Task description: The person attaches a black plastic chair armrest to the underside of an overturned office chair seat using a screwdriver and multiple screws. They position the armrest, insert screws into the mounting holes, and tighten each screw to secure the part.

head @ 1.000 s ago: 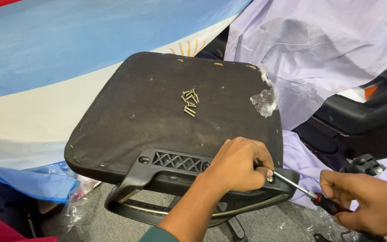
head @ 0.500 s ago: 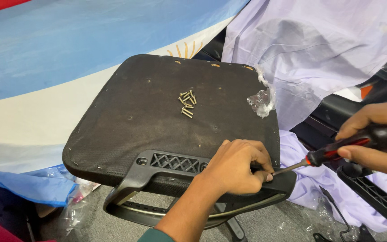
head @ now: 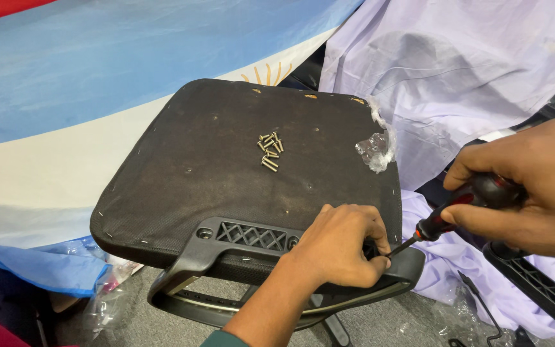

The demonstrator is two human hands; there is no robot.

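Observation:
An upside-down black chair seat (head: pixel 226 167) lies in front of me with a black plastic armrest bracket (head: pixel 252 234) along its near edge. My left hand (head: pixel 342 244) presses on the bracket's right end, fingers curled around something small that I cannot see. My right hand (head: pixel 534 186) grips a screwdriver (head: pixel 464 205) with a red and black handle; its metal tip points down-left and meets the fingers of my left hand at the bracket. Several small metal screws (head: pixel 270 151) lie in a loose pile on the middle of the seat's underside.
A crumpled clear plastic bag (head: pixel 375 148) sits at the seat's right edge. A blue and white cloth (head: pixel 65 115) covers the left, a pale lilac sheet (head: pixel 457 71) the right. Another black plastic chair part (head: pixel 534 283) lies at lower right on the grey floor.
My right hand has risen from low right and swung the screwdriver up, bringing its tip to the bracket by my left fingers. My left hand has stayed on the bracket.

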